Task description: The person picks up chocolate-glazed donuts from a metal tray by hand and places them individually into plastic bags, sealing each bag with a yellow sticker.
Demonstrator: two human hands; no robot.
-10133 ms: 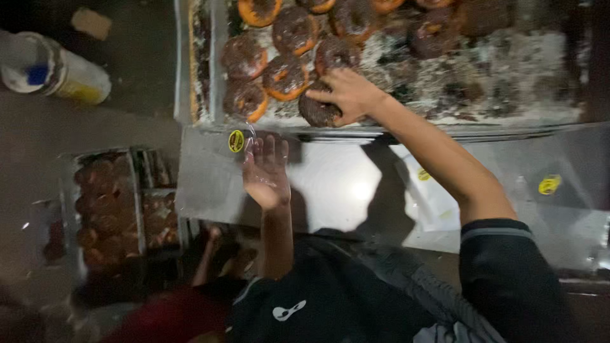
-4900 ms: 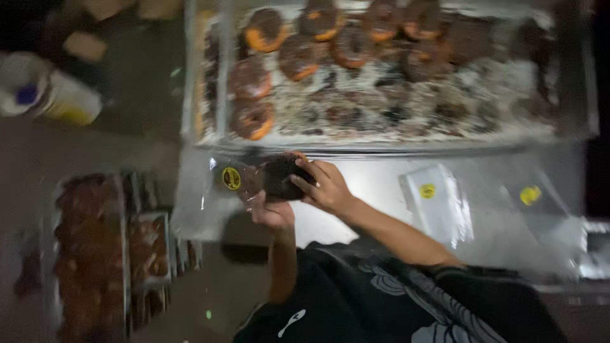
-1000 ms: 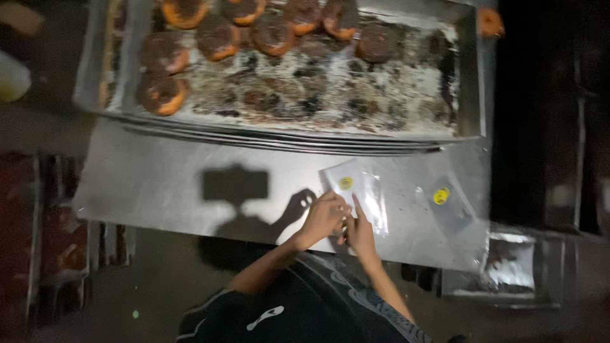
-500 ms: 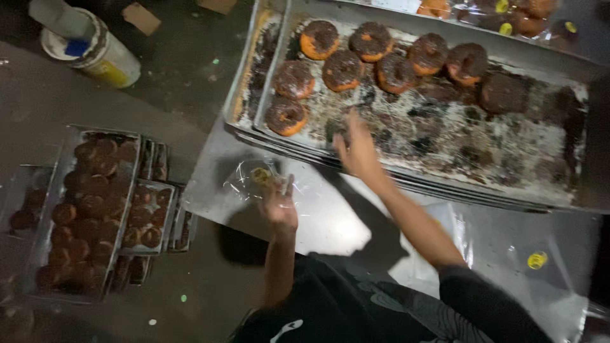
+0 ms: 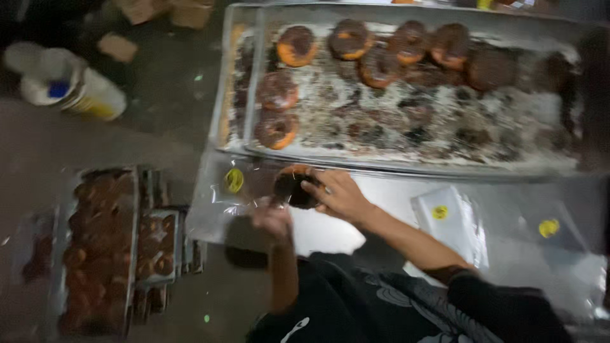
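Holding: head view, right hand [image 5: 337,194] pinches a chocolate-glazed doughnut [image 5: 293,186] between fingers and thumb, just over the metal table [image 5: 381,209].
Left hand: left hand [image 5: 272,219] sits just below the doughnut, blurred; its fingers appear closed on the edge of a clear plastic bag [image 5: 244,187], grip not fully legible.
Bag: clear, with a round yellow sticker [image 5: 234,180], lying at the table's left end, mouth toward the doughnut.
Change: half a second earlier the right hand was reaching into the tray; it now stands at the bag with a doughnut in it.
Meaning: judged from this, pick-up is complete and the doughnut is at the bag mouth, not yet inside.
Tray: large metal tray [image 5: 546,166] above the table holds the remaining glazed doughnuts [image 5: 381,54] along its top and left, with crumbs across the rest.
Spare bags: more clear bags [image 5: 451,222] lie to the right.
Floor: packed doughnut trays [image 5: 105,248] stand left; a white-and-yellow container [image 5: 76,92] lies upper left.
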